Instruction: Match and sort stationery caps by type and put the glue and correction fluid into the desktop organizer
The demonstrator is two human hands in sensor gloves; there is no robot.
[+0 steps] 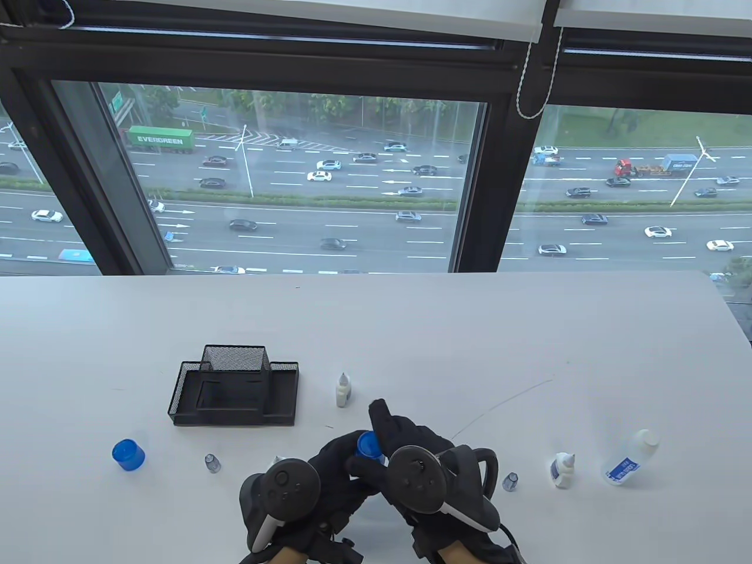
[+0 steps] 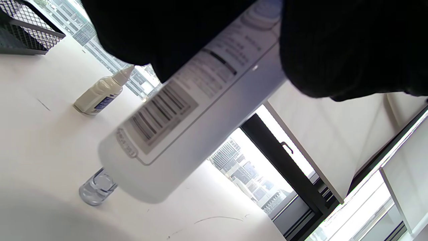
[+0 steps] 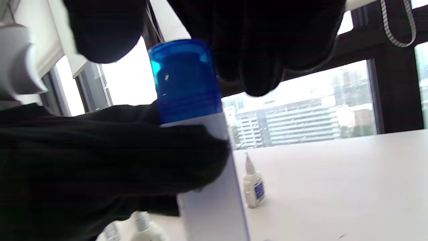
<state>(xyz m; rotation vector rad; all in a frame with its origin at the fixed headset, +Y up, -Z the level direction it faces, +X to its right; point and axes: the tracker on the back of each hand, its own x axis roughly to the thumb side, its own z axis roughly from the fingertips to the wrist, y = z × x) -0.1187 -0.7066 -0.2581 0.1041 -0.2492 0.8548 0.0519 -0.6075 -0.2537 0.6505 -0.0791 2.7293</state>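
Observation:
My left hand (image 1: 335, 464) grips a white glue bottle (image 2: 187, 117) upright at the table's front middle. A blue cap (image 1: 370, 445) sits on its top. My right hand (image 1: 395, 433) is over that cap (image 3: 184, 80), thumb on one side and fingers (image 3: 260, 50) on the other, index finger stretched out. A second glue bottle (image 1: 630, 458) lies uncapped at the right. A loose blue cap (image 1: 128, 455) stands at the left. One uncapped correction fluid bottle (image 1: 342, 390) stands beside the black mesh organizer (image 1: 235, 388); another (image 1: 563, 470) stands at the right.
Two small clear caps lie on the table, one (image 1: 212, 463) left of my hands and one (image 1: 510, 482) right of them. The window runs behind the table's far edge. Bare white tabletop stretches behind the organizer and across the right half.

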